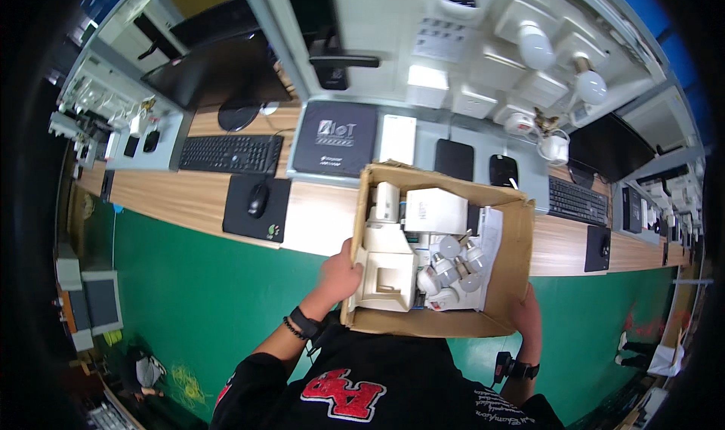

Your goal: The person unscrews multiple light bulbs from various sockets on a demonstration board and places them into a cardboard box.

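Green floor (pixel 189 271), lower left; centre, left hand (pixel 339 276) and right hand (pixel 528 314) clamp opposite sides of a box (pixel 438 325), presumably for balance.

Showed up as an open-topped brown cardboard box (pixel 515 256), supported at its left and right sides, mouth facing up. Contained, at the near left, an angular white plastic housing (pixel 394 264) with a square recess. Held, beyond that, a small white upright block (pixel 387 201) and, just right of it, a larger white printed box (pixel 436 211). Carried several white round-headed light bulbs (pixel 443 270) jumbled near the middle, beside a white paper sheet (pixel 492 230) to their right.
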`<act>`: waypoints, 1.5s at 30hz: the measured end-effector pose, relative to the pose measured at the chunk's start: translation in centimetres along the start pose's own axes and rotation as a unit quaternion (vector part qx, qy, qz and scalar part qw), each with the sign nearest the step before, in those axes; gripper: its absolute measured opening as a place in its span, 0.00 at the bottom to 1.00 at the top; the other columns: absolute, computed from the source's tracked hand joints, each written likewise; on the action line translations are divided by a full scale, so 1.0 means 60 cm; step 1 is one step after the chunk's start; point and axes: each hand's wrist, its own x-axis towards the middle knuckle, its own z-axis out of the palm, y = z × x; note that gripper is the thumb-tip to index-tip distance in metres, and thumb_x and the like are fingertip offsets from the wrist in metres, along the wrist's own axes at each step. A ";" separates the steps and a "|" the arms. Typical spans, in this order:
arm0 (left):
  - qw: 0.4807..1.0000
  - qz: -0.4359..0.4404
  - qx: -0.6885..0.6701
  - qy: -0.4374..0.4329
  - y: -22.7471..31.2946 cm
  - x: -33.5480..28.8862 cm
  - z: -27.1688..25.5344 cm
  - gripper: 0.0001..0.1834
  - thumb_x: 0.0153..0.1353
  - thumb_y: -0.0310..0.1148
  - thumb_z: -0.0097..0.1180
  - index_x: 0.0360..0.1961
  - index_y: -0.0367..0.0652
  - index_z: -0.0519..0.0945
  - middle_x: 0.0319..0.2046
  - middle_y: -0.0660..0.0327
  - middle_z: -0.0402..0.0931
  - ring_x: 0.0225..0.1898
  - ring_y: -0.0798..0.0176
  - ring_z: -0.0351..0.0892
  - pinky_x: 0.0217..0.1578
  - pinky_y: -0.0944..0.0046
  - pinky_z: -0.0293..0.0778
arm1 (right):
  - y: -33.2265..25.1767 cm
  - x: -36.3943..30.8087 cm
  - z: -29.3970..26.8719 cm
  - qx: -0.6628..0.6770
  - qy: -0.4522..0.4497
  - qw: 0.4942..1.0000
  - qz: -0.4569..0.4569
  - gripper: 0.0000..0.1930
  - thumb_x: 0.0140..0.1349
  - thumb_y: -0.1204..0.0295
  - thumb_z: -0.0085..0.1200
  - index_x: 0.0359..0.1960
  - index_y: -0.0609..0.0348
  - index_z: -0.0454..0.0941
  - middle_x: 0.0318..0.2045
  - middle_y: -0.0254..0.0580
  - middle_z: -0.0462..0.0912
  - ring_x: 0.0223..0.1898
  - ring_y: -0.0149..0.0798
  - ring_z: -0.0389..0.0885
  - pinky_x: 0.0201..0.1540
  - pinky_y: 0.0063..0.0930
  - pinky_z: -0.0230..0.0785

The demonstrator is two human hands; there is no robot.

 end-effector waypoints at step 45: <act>0.997 -0.001 -0.066 -0.049 -0.017 -0.008 -0.018 0.33 0.57 0.40 0.52 0.62 0.41 0.60 0.46 0.41 0.77 0.47 0.38 0.76 0.50 0.51 0.71 | -0.573 0.428 -0.103 0.345 -0.061 0.925 -0.149 0.25 0.58 0.55 0.57 0.42 0.69 0.70 0.34 0.49 0.78 0.33 0.36 0.81 0.30 0.24 0.77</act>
